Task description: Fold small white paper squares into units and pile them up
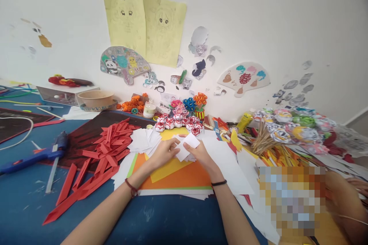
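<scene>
Both hands are pinched on one small white paper piece (186, 146), left hand (163, 153) and right hand (201, 154) together, above the orange sheet (184, 179) mid-desk, red folded strips (110, 141) just left.

Both hands, the left hand (163, 153) and right hand (201, 155), pinch a small white paper piece (186, 146) over orange sheets (184, 178); red folded strips (106, 149) lie at 9 o'clock, paper flowers (179, 118) at 12.
</scene>
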A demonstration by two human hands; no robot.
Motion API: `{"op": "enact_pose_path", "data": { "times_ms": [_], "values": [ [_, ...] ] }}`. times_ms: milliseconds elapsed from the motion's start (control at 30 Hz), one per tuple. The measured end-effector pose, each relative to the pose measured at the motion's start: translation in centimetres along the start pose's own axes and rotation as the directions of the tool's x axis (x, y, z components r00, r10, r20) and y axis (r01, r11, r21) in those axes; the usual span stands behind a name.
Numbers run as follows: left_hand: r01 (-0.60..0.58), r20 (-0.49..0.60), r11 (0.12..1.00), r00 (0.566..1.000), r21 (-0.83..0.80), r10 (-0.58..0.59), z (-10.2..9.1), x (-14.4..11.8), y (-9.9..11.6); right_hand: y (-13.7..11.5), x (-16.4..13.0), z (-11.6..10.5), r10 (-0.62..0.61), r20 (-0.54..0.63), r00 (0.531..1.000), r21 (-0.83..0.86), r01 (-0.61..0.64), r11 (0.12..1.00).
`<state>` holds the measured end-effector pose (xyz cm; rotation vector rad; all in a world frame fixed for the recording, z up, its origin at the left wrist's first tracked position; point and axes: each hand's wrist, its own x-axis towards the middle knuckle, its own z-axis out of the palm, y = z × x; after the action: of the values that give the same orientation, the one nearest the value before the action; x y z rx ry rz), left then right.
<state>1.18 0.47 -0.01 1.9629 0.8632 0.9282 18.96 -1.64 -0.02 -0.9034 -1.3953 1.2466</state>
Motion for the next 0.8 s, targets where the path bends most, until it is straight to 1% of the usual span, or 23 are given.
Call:
{"op": "enact_pose_path", "data": {
  "times_ms": [67, 133, 200, 267, 333, 367, 433, 500, 567, 667, 733, 800],
  "values": [
    [0.021, 0.009, 0.995, 1.000, -0.100, -0.020, 0.2, 0.1, -0.2, 0.1, 0.1, -0.1, 0.010, -0.007, 1.000, -0.006, -0.010, 1.000],
    [0.049, 0.001, 0.976, 0.999, -0.213, -0.050, 0.2, 0.4, -0.7, 0.2, 0.2, -0.4, 0.015, -0.044, 0.999, -0.027, -0.016, 1.000],
    [0.063, -0.022, 0.966, 0.997, -0.250, -0.071, 0.2, 0.5, -1.1, 0.3, 0.3, -0.8, 0.016, -0.095, 0.995, -0.074, -0.023, 0.997],
    [0.062, -0.053, 0.983, 0.996, -0.175, -0.072, 0.2, 0.6, -1.3, 0.4, 0.4, -1.1, -0.003, -0.157, 0.988, -0.149, -0.021, 0.989],
    [0.040, -0.115, 0.999, 0.993, -0.003, -0.040, 0.3, 0.4, -1.2, 0.6, 0.4, -1.2, -0.047, -0.223, 0.974, -0.232, -0.006, 0.973],
    [0.020, -0.157, 0.994, 0.988, 0.104, -0.004, 0.4, 0.3, -1.0, 0.7, 0.5, -1.1, -0.072, -0.254, 0.964, -0.268, 0.001, 0.963],
    [-0.039, -0.218, 0.953, 0.970, 0.301, 0.109, 0.7, 0.0, -0.7, 1.0, 0.5, -0.9, -0.109, -0.299, 0.948, -0.327, 0.005, 0.945],
    [-0.101, -0.213, 0.899, 0.955, 0.425, 0.207, 1.0, -0.2, -0.6, 1.3, 0.6, -0.6, -0.122, -0.320, 0.939, -0.369, -0.006, 0.929],
    [-0.126, -0.179, 0.864, 0.954, 0.487, 0.239, 1.4, -0.2, -0.6, 1.4, 0.6, -0.3, -0.114, -0.328, 0.938, -0.382, -0.021, 0.924],
    [-0.107, -0.148, 0.842, 0.965, 0.529, 0.216, 1.9, -0.2, -0.9, 1.6, 0.6, 0.1, -0.102, -0.335, 0.937, -0.367, -0.030, 0.930],
    [-0.112, -0.133, 0.847, 0.969, 0.519, 0.209, 2.1, -0.2, -1.0, 1.6, 0.5, 0.3, -0.102, -0.347, 0.932, -0.355, -0.030, 0.934],
    [-0.115, -0.129, 0.872, 0.972, 0.476, 0.198, 2.3, -0.2, -1.0, 1.7, 0.5, 0.3, -0.102, -0.358, 0.928, -0.348, -0.031, 0.937]
  ]
}}
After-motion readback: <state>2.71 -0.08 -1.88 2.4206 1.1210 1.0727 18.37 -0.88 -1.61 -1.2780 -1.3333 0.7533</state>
